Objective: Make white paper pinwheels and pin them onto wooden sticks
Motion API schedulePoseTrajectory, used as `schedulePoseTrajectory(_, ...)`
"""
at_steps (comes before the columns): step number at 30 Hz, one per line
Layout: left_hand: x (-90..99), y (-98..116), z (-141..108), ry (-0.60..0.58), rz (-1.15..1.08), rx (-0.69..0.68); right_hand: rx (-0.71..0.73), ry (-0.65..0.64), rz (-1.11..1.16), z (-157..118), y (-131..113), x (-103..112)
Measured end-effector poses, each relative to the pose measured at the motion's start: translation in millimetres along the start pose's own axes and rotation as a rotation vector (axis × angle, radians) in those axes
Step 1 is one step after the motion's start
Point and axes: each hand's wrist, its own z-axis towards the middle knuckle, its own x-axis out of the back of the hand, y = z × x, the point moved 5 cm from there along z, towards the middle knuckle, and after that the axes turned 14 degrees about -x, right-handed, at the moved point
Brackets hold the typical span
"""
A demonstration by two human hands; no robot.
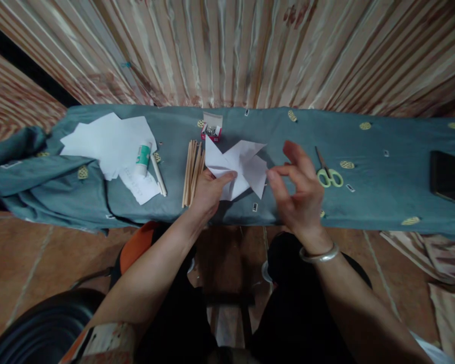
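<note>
Nearest the camera, patterned sleeve (111,341) and bare left forearm, on the near side of the folded paper (243,167) and leading up to the left hand (209,189). Closed on the near left part of that paper, with thumb flat on top close to the middle and other fingers mostly hidden. Just right of the folded paper, raised right hand (299,192) with silver bangle (320,256); partly curled, too blurred to tell whether anything small is pinched.

Done, judging by the shape: cutting and folding, with pointed blades turned inward like a pinwheel. Impossible to tell whether any fastening runs through the middle. By the look of it, not done: any joining of paper to stick. Just left of the folded paper, loose bundle of wooden sticks (191,172). Just beyond it, small open box (211,134) of silvery bits, probably pins. Well to its left, flat white sheets (116,136), seemingly unfolded, with glue stick (143,162) on top and pen (158,174) alongside. To its right, past the right hand, scissors (329,177) lying free of any grip. Underneath everything, green tablecloth (382,197).
</note>
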Motion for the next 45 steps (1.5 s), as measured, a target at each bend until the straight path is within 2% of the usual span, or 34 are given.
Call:
schedulePoseTrajectory(3,-2.5,-1,-2,-0.034,-0.009,0.075,-0.260,0.015,0.285,10,32,1)
schedulePoseTrajectory(4,-4.6,-1,-3,-0.059,-0.012,0.108,-0.363,-0.025,0.376,11,41,-3)
schedulePoseTrajectory(6,-9.0,-2,-7,-0.106,-0.024,0.168,-0.562,-0.189,0.547,11,52,-17)
schedulePoseTrajectory(9,-13.1,-3,-10,-0.140,-0.040,0.203,-0.748,-0.447,0.727,5,49,-34)
schedulePoseTrajectory(12,-13.5,-4,-11,-0.153,-0.040,0.193,-0.814,-0.527,0.813,1,41,-37)
schedulePoseTrajectory(19,-9.1,-8,-10,-0.126,-0.016,0.149,-0.848,-0.555,0.784,-4,38,-41)
schedulePoseTrajectory(29,-10.7,-10,-14,-0.082,0.013,0.063,-0.799,-0.415,0.739,-12,37,-51)
schedulePoseTrajectory(45,-12.7,-11,-16,-0.101,-0.021,0.035,-0.666,-0.306,0.553,-10,38,-53)
